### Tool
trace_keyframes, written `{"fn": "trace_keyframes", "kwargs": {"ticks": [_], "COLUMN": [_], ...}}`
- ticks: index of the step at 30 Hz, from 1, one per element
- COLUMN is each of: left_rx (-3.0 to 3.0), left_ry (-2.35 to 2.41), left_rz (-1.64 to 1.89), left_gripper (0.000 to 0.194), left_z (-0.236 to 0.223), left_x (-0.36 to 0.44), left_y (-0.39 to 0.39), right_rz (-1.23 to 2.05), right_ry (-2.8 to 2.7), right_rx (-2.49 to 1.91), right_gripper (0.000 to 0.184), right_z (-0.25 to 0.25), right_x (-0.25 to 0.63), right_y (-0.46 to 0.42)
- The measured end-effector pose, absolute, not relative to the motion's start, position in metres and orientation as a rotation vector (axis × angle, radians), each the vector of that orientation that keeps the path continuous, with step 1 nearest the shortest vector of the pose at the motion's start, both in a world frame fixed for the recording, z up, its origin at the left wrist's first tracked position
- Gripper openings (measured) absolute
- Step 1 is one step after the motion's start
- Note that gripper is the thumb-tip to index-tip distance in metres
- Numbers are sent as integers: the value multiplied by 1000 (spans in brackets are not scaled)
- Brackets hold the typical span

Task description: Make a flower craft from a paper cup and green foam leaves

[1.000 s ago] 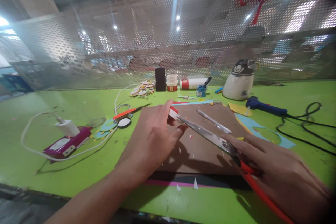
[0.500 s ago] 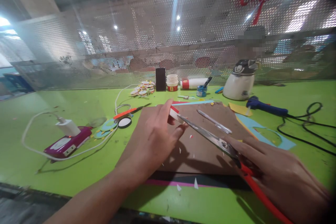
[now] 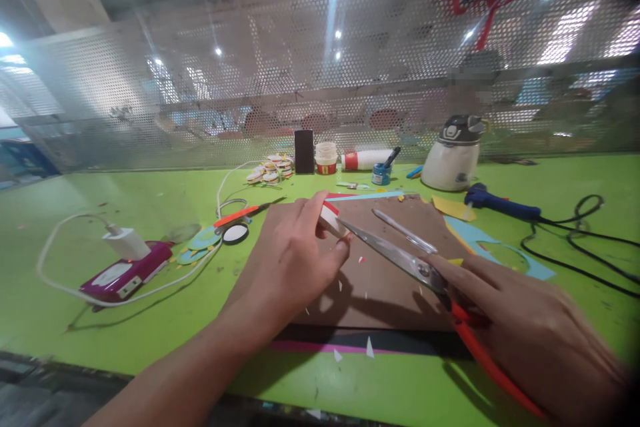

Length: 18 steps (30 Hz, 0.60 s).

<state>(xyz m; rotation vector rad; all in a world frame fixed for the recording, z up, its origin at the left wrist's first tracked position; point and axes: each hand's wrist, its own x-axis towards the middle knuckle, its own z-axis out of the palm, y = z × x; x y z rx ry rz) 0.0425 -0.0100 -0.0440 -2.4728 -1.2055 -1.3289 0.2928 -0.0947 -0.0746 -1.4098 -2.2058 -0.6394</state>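
Note:
My left hand [image 3: 290,260] pinches a small white and red piece of paper [image 3: 331,217] over a brown board [image 3: 390,280]. My right hand [image 3: 530,327] grips red-handled scissors [image 3: 400,257], fingers in the handles. The blades are parted, with the lower blade's tip touching the paper piece. Small white paper scraps [image 3: 369,347] lie on the board and on the green table [image 3: 100,320].
A magenta phone with a white charger [image 3: 125,267] lies at the left. Blue glue gun [image 3: 500,203] and black cord at the right. A white kettle [image 3: 453,153], a glue pot [image 3: 383,173], jars and round badges [image 3: 273,170] stand at the back by the mesh wall.
The scene has barely changed; both hands and the scissors have shifted slightly left and the view moved a little.

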Motion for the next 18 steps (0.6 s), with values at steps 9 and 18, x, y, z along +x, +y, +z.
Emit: {"fn": "trace_keyframes", "kwargs": {"ticks": [9, 18], "left_rx": [-2557, -3098], "left_ry": [-1326, -1393], "left_rz": [-1202, -1748], "left_gripper": [52, 53], "left_z": [-38, -30], "left_x": [35, 37], "left_y": [-4, -5], "right_rz": [-407, -386], "right_ry": [-2081, -2053], "right_rx": [-1472, -1822], "right_gripper": [24, 25], "right_z": [-65, -66], "right_x": [300, 303], "right_y": [-89, -83]}}
